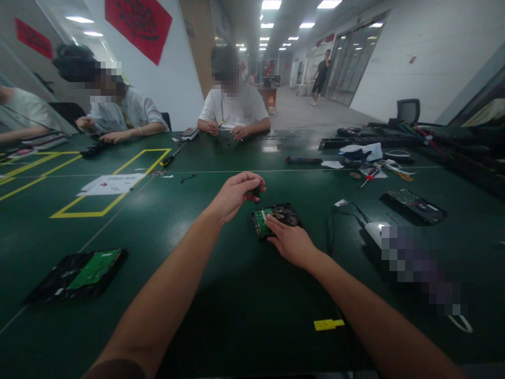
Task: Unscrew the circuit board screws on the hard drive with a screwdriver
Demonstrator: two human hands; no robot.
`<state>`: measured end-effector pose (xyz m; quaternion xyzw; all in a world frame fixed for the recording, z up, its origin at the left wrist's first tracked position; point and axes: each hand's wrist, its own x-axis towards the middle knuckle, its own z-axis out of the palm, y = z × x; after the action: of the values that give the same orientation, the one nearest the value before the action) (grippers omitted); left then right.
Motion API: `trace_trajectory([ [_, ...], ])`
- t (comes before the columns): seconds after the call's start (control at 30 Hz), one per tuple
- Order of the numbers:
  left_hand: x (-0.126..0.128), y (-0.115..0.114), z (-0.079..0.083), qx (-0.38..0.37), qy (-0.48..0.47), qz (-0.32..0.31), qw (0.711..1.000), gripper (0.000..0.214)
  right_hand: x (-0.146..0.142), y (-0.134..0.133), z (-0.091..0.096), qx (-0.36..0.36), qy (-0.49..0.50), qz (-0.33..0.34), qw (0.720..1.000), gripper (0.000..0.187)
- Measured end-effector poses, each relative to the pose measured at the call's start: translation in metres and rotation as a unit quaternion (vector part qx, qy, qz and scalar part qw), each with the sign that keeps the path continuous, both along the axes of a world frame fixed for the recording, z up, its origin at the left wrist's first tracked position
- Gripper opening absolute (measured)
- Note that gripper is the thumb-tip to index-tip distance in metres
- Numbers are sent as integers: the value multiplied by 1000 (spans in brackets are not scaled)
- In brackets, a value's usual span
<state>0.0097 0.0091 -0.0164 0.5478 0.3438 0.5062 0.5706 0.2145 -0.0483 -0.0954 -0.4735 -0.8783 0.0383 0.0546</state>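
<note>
A hard drive (290, 213) with a green circuit board lies on the table in front of me. My right hand (294, 243) rests on it, fingers stretched over the board and the thumb at its near edge. Above the drive's far left corner, my left hand (239, 193) is closed around a small dark screwdriver-like tool (256, 192) pointing down at the board. Fingers cover most of that tool, so whether its tip touches the drive I cannot tell.
Other drives lie at the left (97, 271) and right (414, 205). A power bank-like device (373, 231) with a cable, partly blurred, is right of my hands. Farther back are a red screwdriver (369, 178), a dark-handled tool (303, 160) and paper (112, 184). Co-workers sit across the table.
</note>
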Motion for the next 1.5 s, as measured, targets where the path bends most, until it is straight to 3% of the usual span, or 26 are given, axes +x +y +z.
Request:
trace_trajectory([
  [0.2,-3,0,3,19,35,13,999,16,0,0,1,2,-5,-1,1000,55],
  [0.53,1,-1,2,1,-21,-16,1000,15,-1,-1,2,2,-9,-4,1000,55],
  [1.0,0,-2,2,49,85,38,994,25,-1,-1,4,-12,0,-8,1000,56],
  [1.5,0,-2,4,-38,-34,14,999,16,-2,-2,4,-8,-3,-6,1000,55],
])
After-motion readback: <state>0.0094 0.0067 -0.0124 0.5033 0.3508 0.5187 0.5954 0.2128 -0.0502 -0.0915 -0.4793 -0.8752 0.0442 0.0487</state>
